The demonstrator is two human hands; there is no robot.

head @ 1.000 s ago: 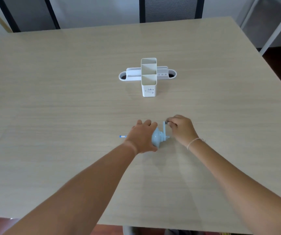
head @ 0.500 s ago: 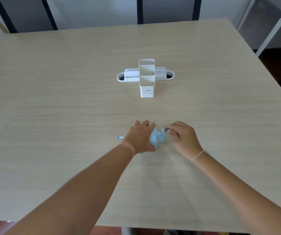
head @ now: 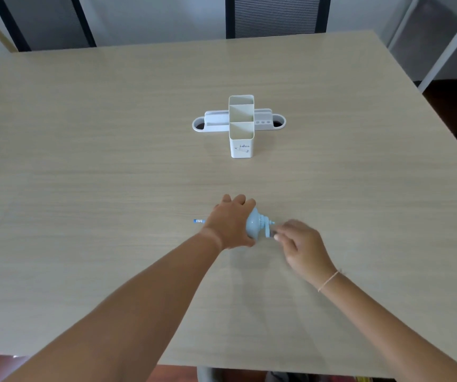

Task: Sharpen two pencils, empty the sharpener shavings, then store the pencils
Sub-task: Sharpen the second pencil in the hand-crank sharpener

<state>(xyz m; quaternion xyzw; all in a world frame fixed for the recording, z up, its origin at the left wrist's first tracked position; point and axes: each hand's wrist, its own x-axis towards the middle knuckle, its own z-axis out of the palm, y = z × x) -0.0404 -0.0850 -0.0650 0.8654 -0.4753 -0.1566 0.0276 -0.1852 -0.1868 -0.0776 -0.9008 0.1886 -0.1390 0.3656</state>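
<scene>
**Hands on the sharpener**

The left hand [head: 230,223] grips the blue sharpener [head: 255,224] on the worktop [head: 84,161], in front of the white organizer [head: 241,125]. The right hand [head: 301,246] pinches its crank [head: 268,232]. A pencil [head: 199,221] end shows left of the sharpener.

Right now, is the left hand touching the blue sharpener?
Touching. The head view shows the left hand wrapped over the blue sharpener, covering most of its body with no gap, while the right hand pinches the crank handle.
</scene>
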